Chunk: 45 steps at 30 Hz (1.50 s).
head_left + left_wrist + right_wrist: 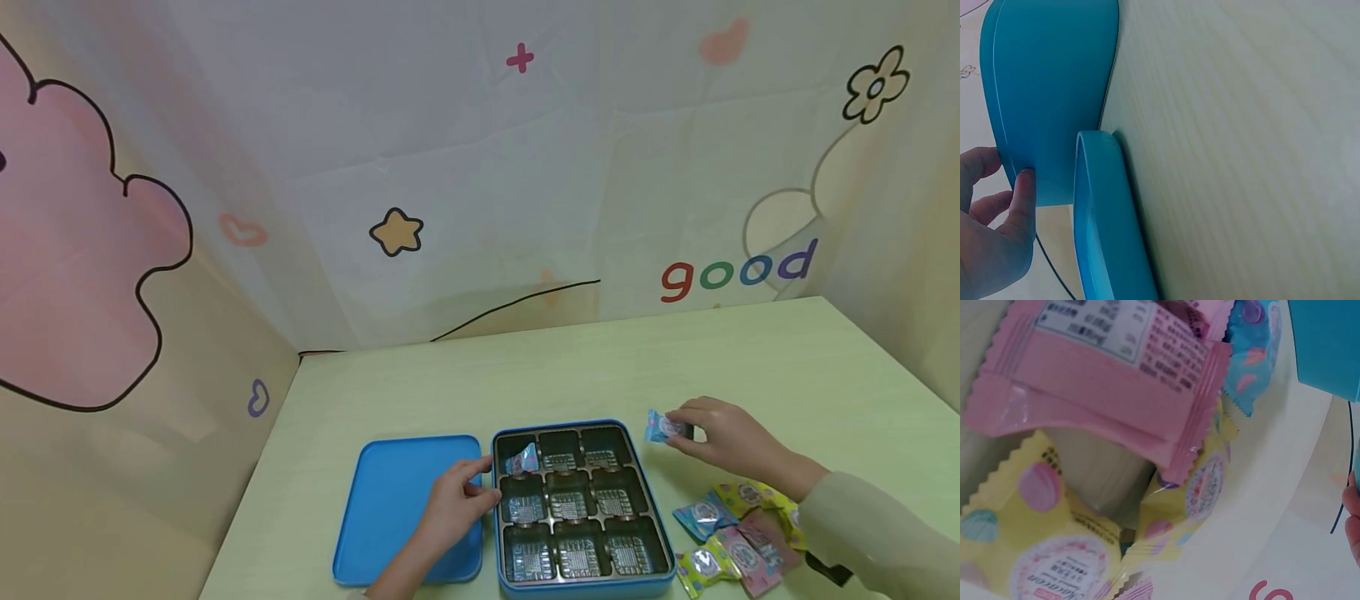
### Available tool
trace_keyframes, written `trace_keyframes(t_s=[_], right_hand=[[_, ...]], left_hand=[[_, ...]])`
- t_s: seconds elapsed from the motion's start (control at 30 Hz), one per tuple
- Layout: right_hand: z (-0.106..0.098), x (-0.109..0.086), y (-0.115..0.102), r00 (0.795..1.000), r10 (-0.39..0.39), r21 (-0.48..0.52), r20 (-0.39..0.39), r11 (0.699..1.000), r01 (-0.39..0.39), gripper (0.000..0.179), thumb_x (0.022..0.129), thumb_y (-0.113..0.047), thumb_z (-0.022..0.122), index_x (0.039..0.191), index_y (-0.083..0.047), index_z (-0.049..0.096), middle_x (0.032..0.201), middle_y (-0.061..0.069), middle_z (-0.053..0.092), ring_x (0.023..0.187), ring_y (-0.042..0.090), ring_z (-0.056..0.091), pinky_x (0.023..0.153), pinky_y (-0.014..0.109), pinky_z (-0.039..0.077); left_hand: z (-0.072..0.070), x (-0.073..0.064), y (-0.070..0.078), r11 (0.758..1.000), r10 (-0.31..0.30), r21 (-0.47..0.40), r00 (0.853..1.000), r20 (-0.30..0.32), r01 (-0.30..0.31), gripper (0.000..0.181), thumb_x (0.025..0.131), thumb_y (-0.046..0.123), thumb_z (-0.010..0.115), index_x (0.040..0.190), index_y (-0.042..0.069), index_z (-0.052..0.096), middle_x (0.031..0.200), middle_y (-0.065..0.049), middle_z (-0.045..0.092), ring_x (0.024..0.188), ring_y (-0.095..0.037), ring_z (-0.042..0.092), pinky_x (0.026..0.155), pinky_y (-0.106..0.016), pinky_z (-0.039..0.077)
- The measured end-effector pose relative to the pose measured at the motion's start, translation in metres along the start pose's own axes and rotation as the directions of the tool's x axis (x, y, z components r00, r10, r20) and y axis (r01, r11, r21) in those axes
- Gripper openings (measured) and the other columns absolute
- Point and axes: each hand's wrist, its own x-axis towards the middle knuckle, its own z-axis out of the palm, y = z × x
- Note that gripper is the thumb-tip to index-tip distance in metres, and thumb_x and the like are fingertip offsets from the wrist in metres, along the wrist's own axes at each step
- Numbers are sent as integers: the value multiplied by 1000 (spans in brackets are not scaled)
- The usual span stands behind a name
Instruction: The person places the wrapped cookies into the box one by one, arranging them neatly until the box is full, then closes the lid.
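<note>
A blue tin (585, 590) holds a dark tray (551, 475) of several compartments. A small blue wrapped macaron packet (522, 459) sits in its far-left compartment. My left hand (454, 505) touches the tin's left side with thumb and forefinger; in the left wrist view, the thumb (1022, 200) rests on the blue wall (1060, 94) near the rim. Above the table, right of the tin's far corner, my right hand (723, 433) pinches another blue macaron packet (660, 427). In the right wrist view, only fingertips (1352, 509) show at the edge.
Left of the tin lies its blue lid (405, 500). Several yellow (705, 567), pink (746, 560) and blue packets (705, 515) are heaped right of the tin, beneath the right forearm. A dark object (828, 571) shows beside them. A printed cloth wall (450, 125) stands behind the table.
</note>
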Motion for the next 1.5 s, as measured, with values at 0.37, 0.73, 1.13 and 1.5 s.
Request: trace_keyframes(t_s=[0.37, 0.73, 1.13, 1.5], right_hand=[[2, 9, -3, 997, -59, 9, -48, 998, 60, 28, 65, -19, 76, 88, -6, 69, 80, 0, 63, 71, 12, 59, 59, 26, 49], [2, 17, -10, 997, -68, 26, -43, 997, 69, 27, 65, -20, 75, 88, -6, 69, 81, 0, 63, 72, 13, 59, 61, 28, 49], [3, 26, -18, 998, -67, 37, -15, 997, 67, 26, 68, -23, 74, 89, -8, 69, 82, -1, 63, 73, 12, 59, 62, 28, 50], [7, 35, -25, 998, -59, 60, 2, 996, 58, 25, 69, -23, 73, 88, -8, 69, 83, -1, 64, 74, 13, 59, 63, 28, 50]], left_hand=[[1, 0, 0, 1000, 3, 21, 1000, -10, -3, 49, 79, 13, 64, 125, 1, 50, 115, -17, 51, 76, -13, 60, 59, -21, 47], [1, 0, -2, 1000, 6, 13, 1000, -9, -5, 49, 79, 13, 64, 125, 1, 50, 115, -17, 52, 76, -14, 60, 59, -21, 47], [1, 0, -1, 1000, 4, 9, 1000, -10, -4, 50, 79, 14, 65, 125, 1, 50, 115, -17, 52, 77, -14, 61, 60, -21, 47], [0, 0, 1, 1000, 1, 15, 1000, -6, -1, 49, 80, 13, 64, 125, 1, 49, 117, -17, 51, 78, -16, 61, 60, -21, 47]])
